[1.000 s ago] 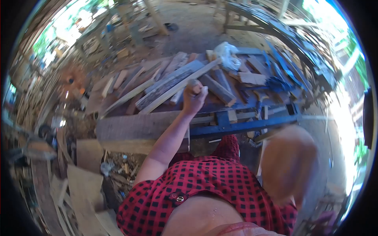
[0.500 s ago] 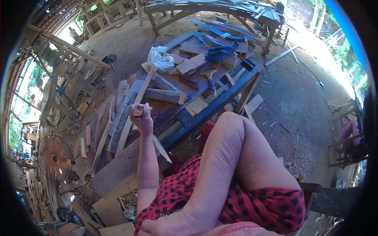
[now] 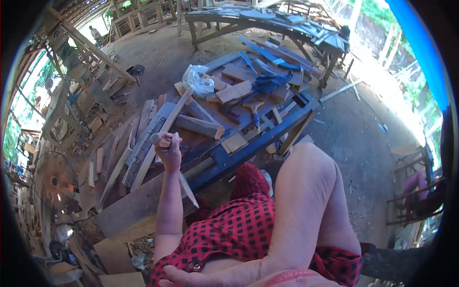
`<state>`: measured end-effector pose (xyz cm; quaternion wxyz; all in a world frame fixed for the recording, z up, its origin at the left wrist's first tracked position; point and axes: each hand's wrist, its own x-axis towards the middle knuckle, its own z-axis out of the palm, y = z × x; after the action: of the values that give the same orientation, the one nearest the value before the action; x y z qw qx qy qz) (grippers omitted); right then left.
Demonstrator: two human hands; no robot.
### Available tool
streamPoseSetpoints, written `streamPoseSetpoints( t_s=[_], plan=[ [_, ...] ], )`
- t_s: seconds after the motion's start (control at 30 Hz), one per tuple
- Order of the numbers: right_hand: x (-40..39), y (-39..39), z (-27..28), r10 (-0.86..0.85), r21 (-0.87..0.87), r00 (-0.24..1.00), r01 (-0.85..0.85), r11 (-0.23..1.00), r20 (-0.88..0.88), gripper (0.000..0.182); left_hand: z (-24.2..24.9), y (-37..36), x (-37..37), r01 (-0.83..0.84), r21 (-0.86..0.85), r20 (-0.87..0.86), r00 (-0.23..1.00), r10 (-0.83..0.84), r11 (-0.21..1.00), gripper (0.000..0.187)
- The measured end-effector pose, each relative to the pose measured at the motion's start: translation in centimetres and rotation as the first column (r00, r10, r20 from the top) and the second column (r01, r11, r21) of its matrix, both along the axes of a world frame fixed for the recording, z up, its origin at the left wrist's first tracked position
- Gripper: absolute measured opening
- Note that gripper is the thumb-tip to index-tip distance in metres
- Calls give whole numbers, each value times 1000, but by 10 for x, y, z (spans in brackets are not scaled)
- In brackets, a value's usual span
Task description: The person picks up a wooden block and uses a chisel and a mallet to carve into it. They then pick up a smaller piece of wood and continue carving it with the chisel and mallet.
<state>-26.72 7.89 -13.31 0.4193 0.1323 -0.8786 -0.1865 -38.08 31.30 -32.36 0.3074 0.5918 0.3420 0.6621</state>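
My left hand (image 3: 167, 149) is raised over the near edge of the wood-laden bench, its fingers curled round something with a rounded, wood-coloured end. What it holds is too small to name. A pale pointed strip (image 3: 189, 192) shows beside my left forearm. At the bottom edge, my right hand (image 3: 184, 276) lies against the red and black checked clothing (image 3: 239, 213); most of its fingers are cut off or hidden. Beyond my left hand are a long pale wood strip (image 3: 168, 119), a squared wood block (image 3: 200, 126) and a clear plastic bag (image 3: 198, 80).
A brush (image 3: 254, 114) and a blue cloth (image 3: 271, 83) lie among wood pieces on the bench. Behind stands a loaded table (image 3: 224, 29). A fan (image 3: 55, 182) is at the left, a chair (image 3: 415, 203) at the right, and a distant person (image 3: 95, 34) at upper left.
The view has shifted. My left hand appears slightly lower and further left, still closed. My right arm's bend has moved right, and a red checked bulge shows more fully beside it.
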Motion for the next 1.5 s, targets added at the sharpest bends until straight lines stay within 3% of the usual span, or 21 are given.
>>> streamPoseSetpoints(
  t_s=[0.17,0.37,0.57,0.67,0.83,0.9,0.97,1.03,1.07,1.1,1.13,1.2,1.27,1.3,1.37,1.5],
  plan=[
    [75,3,38,202,-108,960,-183,977,196,35,-2,2,-2,-2,6,-6,1000,2,1000,15],
    [104,24,76,425,-305,854,-336,891,301,34,-2,2,-1,23,-14,18,1000,-23,1000,15],
    [160,12,101,614,-482,725,-435,760,313,33,-6,5,-5,35,10,-20,999,-35,999,15],
    [197,-36,91,702,-561,653,-481,674,284,33,-5,4,-5,21,5,-37,999,-21,1000,15],
    [191,-34,94,804,-674,545,-503,541,238,33,-4,3,-3,48,12,-30,998,-48,999,15],
    [205,-10,70,663,-665,728,-409,625,175,32,-6,5,-4,33,14,-58,998,-32,999,15],
    [196,19,46,615,-854,789,-303,422,24,32,-6,6,-5,36,25,-69,997,-34,999,15],
    [187,65,12,503,-838,862,-321,442,-65,36,-6,6,-4,40,34,-82,996,-38,999,15],
    [191,89,-5,337,-897,941,-143,418,7,34,-6,7,-4,37,32,-71,997,-34,999,15],
    [192,107,-22,169,-934,981,33,356,99,31,-6,6,-3,32,31,-60,998,-30,999,15],
    [180,115,-40,-139,-985,979,158,73,147,28,-5,6,-3,36,26,-70,997,-35,999,15],
    [162,153,-92,-475,-928,797,338,-160,372,33,-2,4,-1,42,49,-51,998,-39,998,15],
    [150,184,-141,-582,-665,438,702,-255,685,44,3,-1,0,35,36,-60,998,-33,999,15],
    [145,196,-167,-588,-670,440,698,-253,679,44,5,-2,2,27,23,-60,998,-26,999,16],
    [132,211,-212,-677,-704,406,671,-235,614,60,5,0,2,34,20,-42,999,-33,999,16],
    [114,224,-237,-650,-663,350,675,-325,675,76,1,2,0,33,37,-21,999,-32,999,15]
  ],
)
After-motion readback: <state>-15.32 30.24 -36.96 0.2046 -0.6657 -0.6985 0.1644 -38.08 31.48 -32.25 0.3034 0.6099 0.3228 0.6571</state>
